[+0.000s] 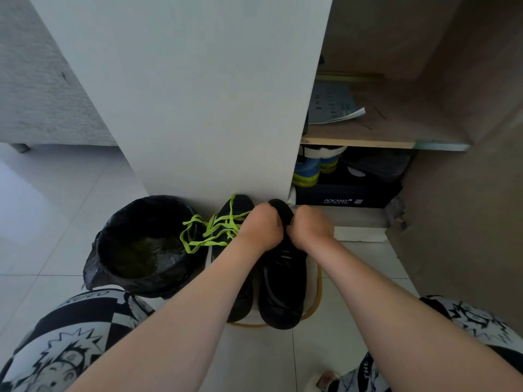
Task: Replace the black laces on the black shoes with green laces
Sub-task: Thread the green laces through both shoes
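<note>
While left hand (pixel 261 230), right hand (pixel 310 226) grip shoe (pixel 283 281)

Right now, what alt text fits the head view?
A left hand and right hand curl over the right black lace-up shoe, fingers hidden. Loose bright green laces lie across the left black shoe, beside a black-bagged round bin.

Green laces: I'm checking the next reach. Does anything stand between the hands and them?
Nothing visible does. The green laces lie loose on the left shoe, right beside the left hand, which with the right hand grips the right shoe. The bin stands beyond the laces, not in the path.
</note>
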Demonstrator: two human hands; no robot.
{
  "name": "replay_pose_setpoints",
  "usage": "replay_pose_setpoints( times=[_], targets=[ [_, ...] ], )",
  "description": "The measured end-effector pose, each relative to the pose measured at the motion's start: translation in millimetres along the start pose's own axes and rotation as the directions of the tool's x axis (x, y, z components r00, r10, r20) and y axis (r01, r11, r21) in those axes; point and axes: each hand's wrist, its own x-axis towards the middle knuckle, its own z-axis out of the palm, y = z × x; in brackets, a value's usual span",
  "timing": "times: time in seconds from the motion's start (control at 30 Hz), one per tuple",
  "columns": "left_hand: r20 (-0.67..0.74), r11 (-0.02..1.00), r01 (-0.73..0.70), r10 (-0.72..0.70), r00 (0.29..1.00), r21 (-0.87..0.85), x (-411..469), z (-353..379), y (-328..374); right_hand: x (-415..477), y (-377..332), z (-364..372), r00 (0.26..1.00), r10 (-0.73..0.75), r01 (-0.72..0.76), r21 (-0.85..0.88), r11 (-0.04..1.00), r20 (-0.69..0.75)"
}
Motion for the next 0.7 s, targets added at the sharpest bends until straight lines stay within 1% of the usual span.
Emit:
replay_pose_setpoints(
  times=[0.07,0.17,0.27,0.3,0.37,0.43,0.5,0.53,0.57,0.67,0.7],
  targets=[
    [-0.012,1.000,0.000,0.000,1.000,0.004,0.4,1.9,-1.2,0.1,1.8,0.7,0.999,-0.032,0.032,0.029,0.999,0.009],
    [0.015,0.996,-0.070,0.070,0.997,0.050,2.9,6.0,-1.9,3.0,10.5,0.0,0.999,-0.003,-0.006,0.180,0.984,0.050],
    [0.013,0.997,-0.059,0.058,0.998,0.057,4.4,9.5,-1.8,5.7,21.4,-0.4,0.993,0.017,-0.060,0.366,0.929,0.120],
    [0.020,0.993,-0.067,0.066,0.998,0.093,4.7,9.5,-0.6,5.5,23.0,0.1,0.990,0.022,-0.079,0.421,0.904,0.139],
    [-0.003,0.992,-0.056,0.057,0.998,0.115,2.5,9.3,0.0,5.6,23.7,1.5,0.986,0.043,-0.120,0.497,0.860,0.164],
    [-0.006,0.986,-0.079,0.081,0.997,0.144,3.6,9.3,0.9,6.6,22.5,1.4,0.979,0.076,-0.170,0.547,0.820,0.191],
    [0.035,0.980,-0.119,0.115,0.993,0.158,7.1,8.3,3.8,8.5,21.8,0.5,0.968,0.096,-0.216,0.580,0.785,0.230],
    [0.059,0.980,-0.121,0.113,0.992,0.155,7.8,6.6,4.6,9.0,21.8,-0.1,0.962,0.106,-0.240,0.593,0.768,0.252],
    [0.053,0.981,-0.114,0.107,0.993,0.159,8.3,5.7,5.3,9.4,21.8,-0.6,0.957,0.115,-0.260,0.604,0.754,0.268],
    [0.029,0.983,-0.069,0.065,0.998,0.170,6.6,3.2,9.9,10.0,21.0,-0.5,0.957,0.136,-0.268,0.605,0.750,0.255],
    [0.039,0.978,-0.078,0.072,0.997,0.191,5.4,3.2,12.2,10.4,20.4,0.7,0.960,0.141,-0.261,0.599,0.757,0.241]
  ],
)
